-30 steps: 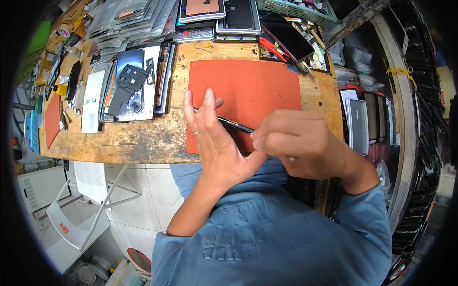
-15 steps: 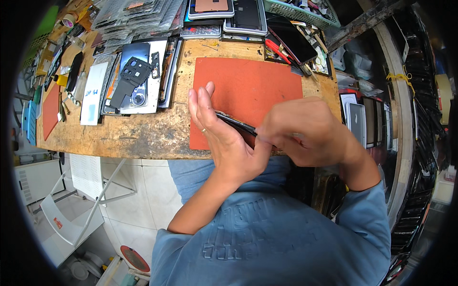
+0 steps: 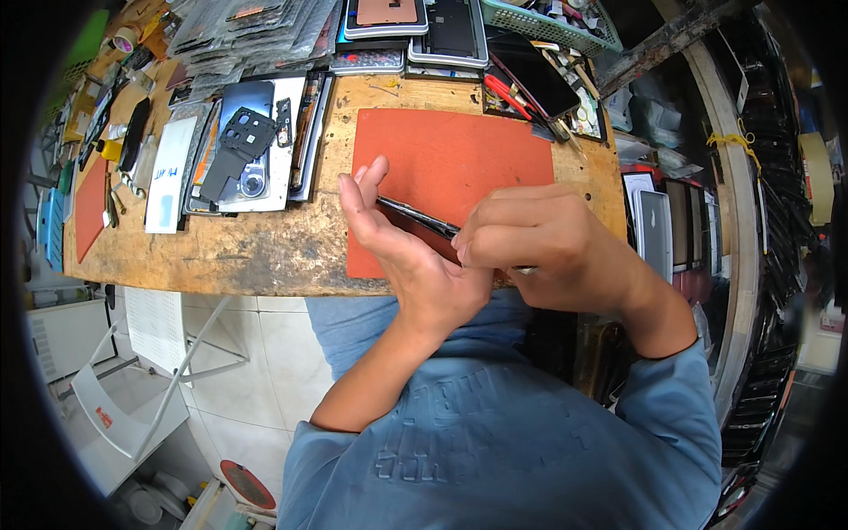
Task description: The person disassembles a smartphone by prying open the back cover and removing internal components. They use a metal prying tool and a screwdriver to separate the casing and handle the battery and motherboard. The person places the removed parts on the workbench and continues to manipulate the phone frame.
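A thin black phone (image 3: 415,218) stands tilted on its long edge above the orange-red mat (image 3: 455,146), seen almost edge-on. My left hand (image 3: 411,261) holds it along the palm, thumb at the near end and fingertips at the far end. At the phone's near right end my right hand (image 3: 534,238) is closed, its thumb and index finger pinched against the edge. A small metallic bit (image 3: 525,269) shows under the right fist; I cannot make out what it belongs to. The phone's faces are mostly hidden.
Left of the mat, a phone back with loose dark parts (image 3: 240,150) lies on stacked phones. Bubble-wrapped packets (image 3: 238,44) and trays (image 3: 446,40) line the back. Red-handled pliers (image 3: 506,93), another phone (image 3: 541,81) and a green basket (image 3: 556,28) are at the back right.
The phone and both hands have shifted slightly left. My right hand has turned over the phone's edge, and more of the edge shows.
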The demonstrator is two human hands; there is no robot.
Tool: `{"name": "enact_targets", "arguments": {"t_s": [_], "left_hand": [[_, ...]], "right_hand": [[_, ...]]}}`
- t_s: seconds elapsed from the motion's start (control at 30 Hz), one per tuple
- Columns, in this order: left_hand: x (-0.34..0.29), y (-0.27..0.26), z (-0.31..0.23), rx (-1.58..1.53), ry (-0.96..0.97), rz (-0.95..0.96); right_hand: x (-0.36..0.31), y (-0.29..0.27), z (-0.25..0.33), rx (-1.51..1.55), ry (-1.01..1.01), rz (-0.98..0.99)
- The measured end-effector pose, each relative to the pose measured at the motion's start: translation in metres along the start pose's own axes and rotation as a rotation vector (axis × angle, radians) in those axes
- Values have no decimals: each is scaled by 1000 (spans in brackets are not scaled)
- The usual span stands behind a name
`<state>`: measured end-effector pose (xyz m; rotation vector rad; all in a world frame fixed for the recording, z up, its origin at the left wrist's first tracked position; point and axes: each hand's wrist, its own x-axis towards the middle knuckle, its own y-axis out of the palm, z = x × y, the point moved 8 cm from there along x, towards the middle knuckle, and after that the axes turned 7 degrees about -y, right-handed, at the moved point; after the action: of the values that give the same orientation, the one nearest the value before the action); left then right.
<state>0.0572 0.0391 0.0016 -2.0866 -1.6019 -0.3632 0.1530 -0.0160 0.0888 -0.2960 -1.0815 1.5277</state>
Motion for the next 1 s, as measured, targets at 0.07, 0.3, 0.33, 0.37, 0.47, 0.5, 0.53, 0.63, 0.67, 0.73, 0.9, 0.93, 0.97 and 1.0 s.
{"name": "enact_targets", "arguments": {"t_s": [0.07, 0.3, 0.33, 0.37, 0.47, 0.5, 0.53, 0.63, 0.67, 0.73, 0.9, 0.93, 0.97, 1.0], "left_hand": [[1, 1, 0, -30, -30, -14], [-1, 1, 4, -121, -84, -43], [-1, 1, 4, -108, -80, -39], [-1, 1, 4, -94, -76, -36], [-1, 0, 5, -86, -90, -29], [-1, -1, 5, -93, -98, -27], [0, -1, 3, -121, -93, -25], [3, -3, -2, -146, -82, -28], [5, -3, -2, -115, -79, -34], [7, -4, -1, -92, -93, -45], [6, -5, 3, -139, -159, -62], [7, -5, 3, -135, -151, -69], [7, -5, 2, -132, -142, -75], [7, -5, 2, -126, -133, -81]], "right_hand": [[2, -2, -4, 42, -32, 22], [5, -4, -10, 52, 116, -154], [6, 0, -8, 33, 139, -166], [8, 2, -8, 15, 163, -177], [17, 5, -3, -27, 127, -134], [18, 7, -3, -22, 100, -93], [18, 7, -4, -16, 73, -51], [18, 7, -9, -4, -16, 22], [19, 7, -10, 0, -47, 38], [25, 5, -11, 67, -87, 72], [32, 4, -19, 159, -155, 150], [33, 3, -21, 175, -155, 159], [34, 3, -22, 191, -155, 169], [34, 1, -24, 210, -130, 141]]}}
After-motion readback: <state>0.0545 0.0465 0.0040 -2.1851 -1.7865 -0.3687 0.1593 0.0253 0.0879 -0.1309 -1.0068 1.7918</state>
